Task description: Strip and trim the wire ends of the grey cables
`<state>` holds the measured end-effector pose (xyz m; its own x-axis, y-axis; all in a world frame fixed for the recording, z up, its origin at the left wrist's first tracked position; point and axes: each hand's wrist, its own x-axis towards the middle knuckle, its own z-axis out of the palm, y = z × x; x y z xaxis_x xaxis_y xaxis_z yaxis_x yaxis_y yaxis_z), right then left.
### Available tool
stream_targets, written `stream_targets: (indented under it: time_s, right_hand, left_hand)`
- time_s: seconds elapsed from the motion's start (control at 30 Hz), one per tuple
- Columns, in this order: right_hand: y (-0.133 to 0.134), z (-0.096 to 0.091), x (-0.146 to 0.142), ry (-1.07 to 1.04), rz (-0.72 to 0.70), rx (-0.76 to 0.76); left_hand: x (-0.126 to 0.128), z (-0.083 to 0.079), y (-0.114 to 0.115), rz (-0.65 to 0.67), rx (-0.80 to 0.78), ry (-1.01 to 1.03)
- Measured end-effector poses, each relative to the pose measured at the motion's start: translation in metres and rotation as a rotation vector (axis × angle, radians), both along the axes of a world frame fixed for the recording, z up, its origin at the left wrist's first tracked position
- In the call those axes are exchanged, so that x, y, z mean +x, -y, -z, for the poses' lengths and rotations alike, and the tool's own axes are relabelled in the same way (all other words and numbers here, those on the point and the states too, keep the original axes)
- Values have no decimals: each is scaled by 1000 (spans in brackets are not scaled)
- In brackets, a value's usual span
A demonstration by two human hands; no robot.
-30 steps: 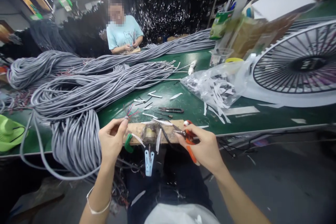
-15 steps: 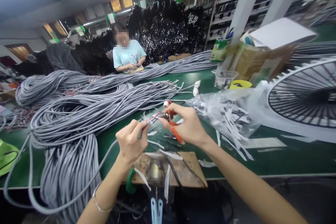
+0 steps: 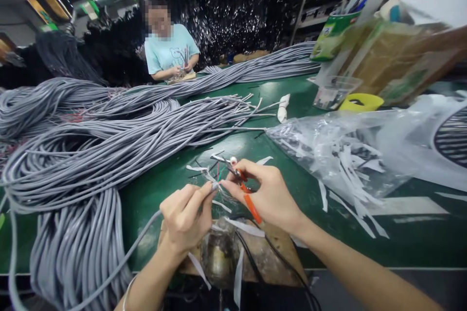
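Green bench (image 3: pixel 292 165). Left hand (image 3: pixel 184 218) pinches grey cable (image 3: pixel 144 227); right hand (image 3: pixel 272 197) grips orange cutters (image 3: pixel 248 200) at its fanned wires (image 3: pixel 218 174). Risk: blades nick a conductor if cable twists.

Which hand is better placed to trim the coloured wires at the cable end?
Probably the right hand: it holds the orange-handled snips with their tips at the coloured wires, while the left hand pinches the grey cable.

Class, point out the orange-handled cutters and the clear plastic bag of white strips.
orange-handled cutters (image 3: pixel 252 208), head view, on one handle.
clear plastic bag of white strips (image 3: pixel 321 141), head view, on its crinkled side.
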<state>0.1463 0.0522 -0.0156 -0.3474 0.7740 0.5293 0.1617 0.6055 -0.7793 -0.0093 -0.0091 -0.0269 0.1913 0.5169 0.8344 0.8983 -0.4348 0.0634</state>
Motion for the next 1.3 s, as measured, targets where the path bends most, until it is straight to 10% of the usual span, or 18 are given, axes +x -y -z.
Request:
stream_targets:
  time_s: [0.6,0.93,1.3]
  right_hand:
    - [-3,-8,7,-122,67,-92]
    - [-7,-14,13,-81,-555,-520]
    - [-7,-11,13,-64,-633,-545]
  left_hand:
    - [2,0,5,131,-187,273]
    - [-8,-1,9,295,-421,449]
    - [-8,-2,9,401,-560,506]
